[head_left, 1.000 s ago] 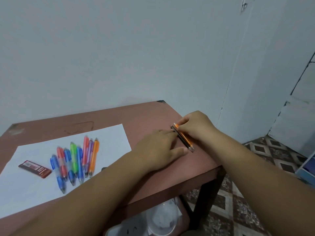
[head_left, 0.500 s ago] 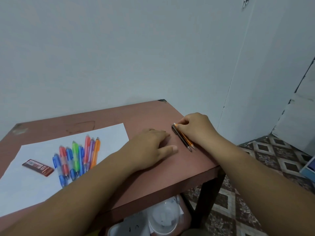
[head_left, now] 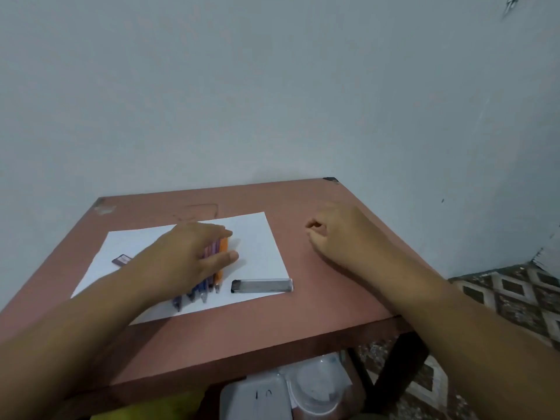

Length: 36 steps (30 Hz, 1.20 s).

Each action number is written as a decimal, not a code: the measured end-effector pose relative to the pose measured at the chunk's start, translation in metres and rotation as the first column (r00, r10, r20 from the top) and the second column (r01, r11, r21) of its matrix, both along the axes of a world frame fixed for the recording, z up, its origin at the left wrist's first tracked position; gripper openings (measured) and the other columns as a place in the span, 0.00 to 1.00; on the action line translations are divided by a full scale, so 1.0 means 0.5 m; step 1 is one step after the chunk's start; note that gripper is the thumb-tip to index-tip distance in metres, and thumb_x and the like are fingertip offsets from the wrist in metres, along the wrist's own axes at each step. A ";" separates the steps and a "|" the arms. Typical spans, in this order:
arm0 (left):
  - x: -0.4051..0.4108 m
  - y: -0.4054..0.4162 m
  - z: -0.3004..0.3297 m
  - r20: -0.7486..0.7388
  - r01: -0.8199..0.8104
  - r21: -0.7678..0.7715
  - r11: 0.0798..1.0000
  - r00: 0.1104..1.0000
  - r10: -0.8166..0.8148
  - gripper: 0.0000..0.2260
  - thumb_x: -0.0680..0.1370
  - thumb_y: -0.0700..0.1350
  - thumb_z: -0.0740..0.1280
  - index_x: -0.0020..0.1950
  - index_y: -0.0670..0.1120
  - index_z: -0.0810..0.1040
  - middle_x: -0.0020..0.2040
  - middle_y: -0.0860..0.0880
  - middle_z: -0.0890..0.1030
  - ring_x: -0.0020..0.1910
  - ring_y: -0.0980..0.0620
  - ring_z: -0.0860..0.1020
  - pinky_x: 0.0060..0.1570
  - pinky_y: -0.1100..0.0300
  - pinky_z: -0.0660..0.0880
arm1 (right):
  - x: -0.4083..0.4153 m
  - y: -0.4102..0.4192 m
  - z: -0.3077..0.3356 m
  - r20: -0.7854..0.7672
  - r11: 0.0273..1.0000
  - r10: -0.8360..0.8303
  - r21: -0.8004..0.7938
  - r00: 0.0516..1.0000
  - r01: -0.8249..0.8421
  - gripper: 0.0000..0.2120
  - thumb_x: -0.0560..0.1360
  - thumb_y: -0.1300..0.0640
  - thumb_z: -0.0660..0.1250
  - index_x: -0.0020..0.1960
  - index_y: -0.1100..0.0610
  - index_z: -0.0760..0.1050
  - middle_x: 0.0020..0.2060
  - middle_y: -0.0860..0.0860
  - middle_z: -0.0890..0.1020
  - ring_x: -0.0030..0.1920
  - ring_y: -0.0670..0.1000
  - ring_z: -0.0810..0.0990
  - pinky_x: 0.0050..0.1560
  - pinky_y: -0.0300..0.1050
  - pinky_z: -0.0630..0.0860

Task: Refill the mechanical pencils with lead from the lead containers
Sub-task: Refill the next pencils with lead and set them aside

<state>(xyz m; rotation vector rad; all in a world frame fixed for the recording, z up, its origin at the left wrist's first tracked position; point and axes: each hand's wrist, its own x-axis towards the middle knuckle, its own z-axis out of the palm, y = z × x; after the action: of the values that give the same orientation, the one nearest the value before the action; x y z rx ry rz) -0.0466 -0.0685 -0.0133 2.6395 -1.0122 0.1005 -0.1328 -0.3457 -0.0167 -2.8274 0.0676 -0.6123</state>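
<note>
Pencils (head_left: pixel 212 269), a bunch of coloured ones lying side by side, rest on a white sheet of paper (head_left: pixel 257 237) on the reddish-brown counter (head_left: pixel 303 322), their tips pointing toward the near edge. The left hand (head_left: pixel 188 262) lies over the bunch with fingers stretched flat and thumb out to the side; its grip is apart, touching the pencils rather than closed round them. An orange pencil (head_left: pixel 222 259) shows at the right edge of the bunch, just past the fingertips. A clear lead container (head_left: pixel 262 285) with a dark cap lies on the paper's near right corner, just beside the pencil tips. A small dark lead case (head_left: pixel 121 259) lies on the paper to the left of the hand. The right hand (head_left: pixel 336 234) rests on the bare counter, well apart from the paper, fingers curled inward; whether they pinch anything cannot be told. Plastic tubs (head_left: pixel 291 389) sit below the counter.
</note>
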 end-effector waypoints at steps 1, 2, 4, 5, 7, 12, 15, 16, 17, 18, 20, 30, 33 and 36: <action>0.001 0.017 0.000 0.005 -0.020 0.009 1.000 1.000 0.020 0.20 0.79 0.64 0.61 0.66 0.57 0.77 0.61 0.57 0.79 0.57 0.57 0.74 0.58 0.56 0.74 | 0.005 0.018 0.000 -0.016 1.000 0.027 -0.010 0.999 -0.027 0.09 0.80 0.53 0.65 0.53 0.48 0.84 0.44 0.39 0.75 0.48 0.44 0.76 0.48 0.37 0.74; 0.002 0.032 -0.001 0.014 -0.039 0.013 0.999 0.999 0.039 0.19 0.79 0.63 0.62 0.66 0.56 0.77 0.62 0.55 0.79 0.56 0.57 0.74 0.57 0.56 0.74 | 0.010 0.036 0.001 -0.039 0.998 0.057 -0.023 0.998 -0.058 0.10 0.80 0.53 0.64 0.55 0.47 0.83 0.46 0.39 0.76 0.48 0.44 0.75 0.47 0.29 0.70; 0.004 0.057 -0.006 0.025 -0.073 0.035 0.997 0.997 0.072 0.22 0.79 0.63 0.62 0.71 0.57 0.74 0.68 0.55 0.77 0.62 0.56 0.73 0.61 0.57 0.72 | 0.025 0.070 0.000 -0.063 0.990 0.136 -0.026 0.989 -0.138 0.11 0.82 0.55 0.63 0.58 0.48 0.83 0.50 0.42 0.80 0.50 0.45 0.74 0.44 0.23 0.65; 0.004 0.066 -0.007 0.024 -0.087 0.051 0.995 0.996 0.086 0.24 0.79 0.63 0.61 0.72 0.57 0.73 0.70 0.55 0.76 0.65 0.55 0.72 0.63 0.57 0.70 | 0.038 0.085 -0.006 -0.066 0.984 0.174 -0.022 0.982 -0.176 0.12 0.82 0.56 0.63 0.60 0.49 0.83 0.52 0.44 0.82 0.53 0.47 0.76 0.45 0.24 0.65; 0.003 0.081 -0.010 0.005 -0.099 0.074 0.992 0.995 0.098 0.27 0.77 0.66 0.59 0.74 0.57 0.71 0.71 0.56 0.74 0.69 0.54 0.70 0.65 0.57 0.68 | 0.067 0.113 -0.012 -0.079 0.967 0.251 -0.026 0.965 -0.254 0.13 0.82 0.57 0.65 0.63 0.49 0.82 0.56 0.48 0.83 0.61 0.52 0.77 0.57 0.37 0.71; 0.005 0.097 -0.020 -0.002 -0.076 0.092 0.993 0.997 0.076 0.37 0.71 0.73 0.48 0.74 0.58 0.71 0.71 0.58 0.75 0.68 0.56 0.69 0.65 0.59 0.67 | 0.120 0.172 -0.024 -0.126 0.900 0.412 -0.096 0.902 -0.425 0.17 0.82 0.58 0.66 0.68 0.46 0.79 0.54 0.51 0.83 0.57 0.56 0.77 0.60 0.52 0.74; 0.010 0.099 -0.027 0.003 -0.057 0.058 0.997 0.998 0.057 0.43 0.69 0.79 0.40 0.72 0.58 0.73 0.69 0.58 0.76 0.67 0.57 0.70 0.62 0.60 0.67 | 0.141 0.179 -0.033 -0.113 0.868 0.471 -0.120 0.875 -0.482 0.15 0.80 0.59 0.69 0.66 0.48 0.81 0.53 0.52 0.83 0.54 0.56 0.78 0.55 0.51 0.76; 0.012 0.101 -0.029 0.004 -0.057 0.052 0.997 0.998 0.057 0.47 0.67 0.80 0.37 0.72 0.58 0.73 0.69 0.59 0.75 0.67 0.57 0.70 0.63 0.59 0.68 | 0.147 0.177 -0.036 -0.102 0.860 0.486 -0.124 0.868 -0.496 0.14 0.80 0.59 0.70 0.64 0.49 0.82 0.52 0.53 0.84 0.53 0.56 0.78 0.54 0.50 0.76; 0.014 0.101 -0.030 0.005 -0.062 0.052 0.997 0.998 0.062 0.48 0.66 0.81 0.36 0.72 0.59 0.73 0.70 0.59 0.75 0.68 0.57 0.70 0.63 0.58 0.68 | 0.152 0.172 -0.038 -0.089 0.855 0.496 -0.126 0.864 -0.504 0.13 0.79 0.59 0.71 0.63 0.50 0.83 0.52 0.52 0.85 0.52 0.55 0.79 0.54 0.49 0.76; 0.016 0.101 -0.031 0.007 -0.067 0.055 0.996 0.998 0.067 0.47 0.66 0.81 0.37 0.72 0.59 0.73 0.70 0.60 0.74 0.68 0.57 0.69 0.64 0.58 0.68 | 0.157 0.167 -0.040 -0.073 0.850 0.506 -0.127 0.859 -0.512 0.12 0.78 0.58 0.72 0.61 0.51 0.84 0.51 0.51 0.85 0.51 0.55 0.79 0.54 0.49 0.76; 0.014 0.096 -0.023 -0.013 -0.079 0.067 0.995 0.997 0.080 0.42 0.68 0.78 0.42 0.73 0.59 0.73 0.72 0.60 0.73 0.70 0.57 0.68 0.66 0.58 0.68 | 0.162 0.159 -0.039 -0.050 0.846 0.515 -0.135 0.856 -0.516 0.10 0.76 0.59 0.74 0.56 0.53 0.86 0.50 0.51 0.87 0.48 0.55 0.81 0.52 0.44 0.73; 0.021 0.071 -0.002 -0.042 -0.051 -0.003 0.999 0.998 0.051 0.20 0.80 0.61 0.63 0.72 0.59 0.74 0.71 0.59 0.74 0.64 0.58 0.72 0.61 0.61 0.71 | 0.165 0.128 -0.009 -0.277 0.848 0.472 -0.119 0.837 -0.517 0.02 0.77 0.52 0.72 0.49 0.46 0.81 0.45 0.44 0.79 0.54 0.48 0.73 0.50 0.53 0.78; 0.026 0.067 0.000 -0.145 -0.059 -0.184 0.981 0.989 0.033 0.15 0.80 0.62 0.62 0.63 0.62 0.80 0.63 0.62 0.78 0.56 0.61 0.75 0.54 0.62 0.72 | 0.157 0.109 -0.003 -0.207 0.867 0.495 0.058 0.844 -0.495 0.04 0.75 0.55 0.74 0.47 0.46 0.81 0.44 0.45 0.80 0.51 0.44 0.75 0.52 0.48 0.75; 0.030 0.060 0.017 -0.280 -0.085 -0.326 0.941 0.960 -0.011 0.12 0.77 0.66 0.62 0.54 0.65 0.81 0.52 0.65 0.82 0.51 0.64 0.78 0.47 0.65 0.73 | 0.150 0.102 0.000 -0.083 0.876 0.435 0.270 0.896 -0.400 0.05 0.75 0.57 0.75 0.45 0.48 0.82 0.41 0.40 0.82 0.44 0.40 0.76 0.48 0.37 0.73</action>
<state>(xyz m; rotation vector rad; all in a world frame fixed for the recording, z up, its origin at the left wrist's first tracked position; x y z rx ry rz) -0.0316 -0.0386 -0.0046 2.2815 -0.7726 -0.0822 -0.0578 -0.2947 -0.0168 -2.5193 -0.4087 -0.2799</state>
